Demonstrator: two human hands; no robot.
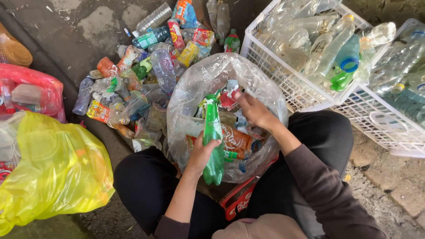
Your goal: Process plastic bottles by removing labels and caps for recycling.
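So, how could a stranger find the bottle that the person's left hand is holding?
Start at the clear plastic bag open between the person's knees. At its near edge the left hand grips a tall green bottle with a green cap. It alone stands upright; its neighbours lie crumpled.

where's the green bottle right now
In the head view the green bottle sits at centre, gripped upright by the left hand over the clear bag, just left of the right hand.
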